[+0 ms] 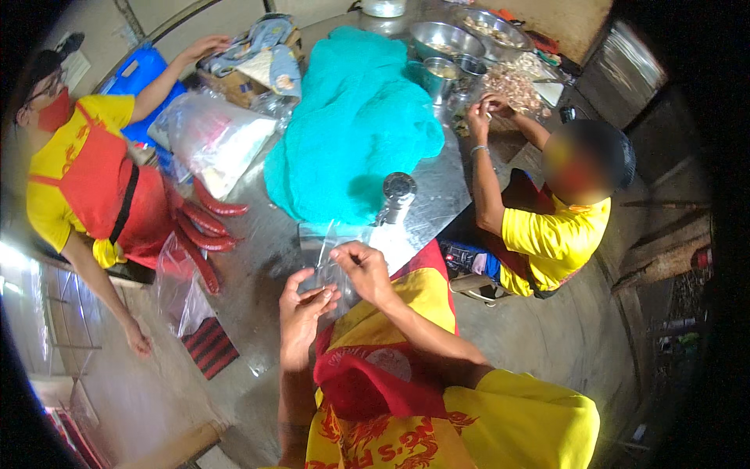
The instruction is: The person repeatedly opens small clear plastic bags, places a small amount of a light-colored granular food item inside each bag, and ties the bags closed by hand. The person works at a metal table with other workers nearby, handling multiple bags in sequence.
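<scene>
A thin clear plastic bag [334,264] hangs between my two hands over the near edge of the metal table. My left hand [307,302] is at the bag's lower left side, fingers curled and partly apart; its grip is unclear. My right hand [363,269] pinches the bag near its upper right between thumb and fingertips. Just beyond my hands stands a shiny metal-topped container [399,189], beside a large turquoise cloth [357,123] heaped across the table. Several red sausages [205,225] lie on the table to the left.
A co-worker at left stands by a filled plastic bag [220,140], a cardboard box [231,88] and a blue jerrycan [140,73]. Another co-worker sits at right, handling small pieces near a pale heap [512,88]. Metal bowls [445,41] stand at the back. A striped red-black item [210,347] lies lower left.
</scene>
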The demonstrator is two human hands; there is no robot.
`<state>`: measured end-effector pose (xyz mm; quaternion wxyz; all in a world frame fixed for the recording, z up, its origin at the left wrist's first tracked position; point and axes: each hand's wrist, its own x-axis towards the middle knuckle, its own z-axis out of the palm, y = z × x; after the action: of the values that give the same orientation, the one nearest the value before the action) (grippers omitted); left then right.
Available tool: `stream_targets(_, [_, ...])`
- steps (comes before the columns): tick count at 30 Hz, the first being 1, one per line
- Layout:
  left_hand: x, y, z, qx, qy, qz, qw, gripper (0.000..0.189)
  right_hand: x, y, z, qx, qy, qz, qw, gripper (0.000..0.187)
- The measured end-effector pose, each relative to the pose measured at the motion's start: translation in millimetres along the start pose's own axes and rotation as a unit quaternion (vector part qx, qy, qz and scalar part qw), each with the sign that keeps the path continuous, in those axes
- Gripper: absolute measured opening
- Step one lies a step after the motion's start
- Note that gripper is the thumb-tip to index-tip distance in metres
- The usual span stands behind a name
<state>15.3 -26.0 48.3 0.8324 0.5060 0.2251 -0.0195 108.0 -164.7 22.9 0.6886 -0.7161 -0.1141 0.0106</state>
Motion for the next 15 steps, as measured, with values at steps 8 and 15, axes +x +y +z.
stream_targets(8, [-5.6, -2.8, 0.4, 0.01, 0.053, 0.053, 0.997, 0.043, -8.7, -1.2, -6.2, -0.018, -0.055, 0.061, 0.996, 0.021])
stream_targets(15, [-5.1, -9.8, -12.0, 0.08, 0.057, 0.039, 0.994, 0.038, -16.0, 8.1, -3.0, -0.006, -0.078, 0.02, 0.997, 0.023])
